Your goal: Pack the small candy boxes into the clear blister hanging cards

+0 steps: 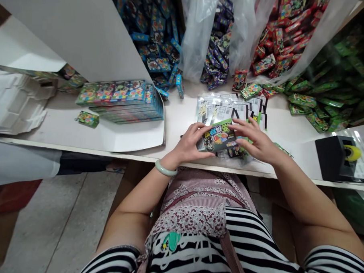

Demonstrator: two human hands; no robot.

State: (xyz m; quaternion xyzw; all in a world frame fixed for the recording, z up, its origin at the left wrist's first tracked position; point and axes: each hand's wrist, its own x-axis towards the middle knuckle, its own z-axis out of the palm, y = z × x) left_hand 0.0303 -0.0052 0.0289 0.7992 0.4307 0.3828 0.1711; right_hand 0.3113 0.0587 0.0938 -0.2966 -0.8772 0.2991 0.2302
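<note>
My left hand (190, 143), with a pale bangle at the wrist, grips the left end of a black candy box (218, 138) between thumb and fingers. The box has a green edge and colourful print, and is held just above the table's front edge. At its right end is my right hand (252, 138), fingers spread and fingertips close to or touching the box; exact contact is unclear. Behind the hands lie several overlapping printed cards (226, 108) with barcodes. Under the box, a smaller dark packet (237, 151) and some clear plastic partly show.
Blue boxes (159, 65), purple boxes (217, 58), red boxes (274, 48) and green boxes (325, 94) are heaped at the back. Stacked boxes (123, 99) sit in a white tray (134, 140) at left. A tape dispenser (333, 158) stands at right.
</note>
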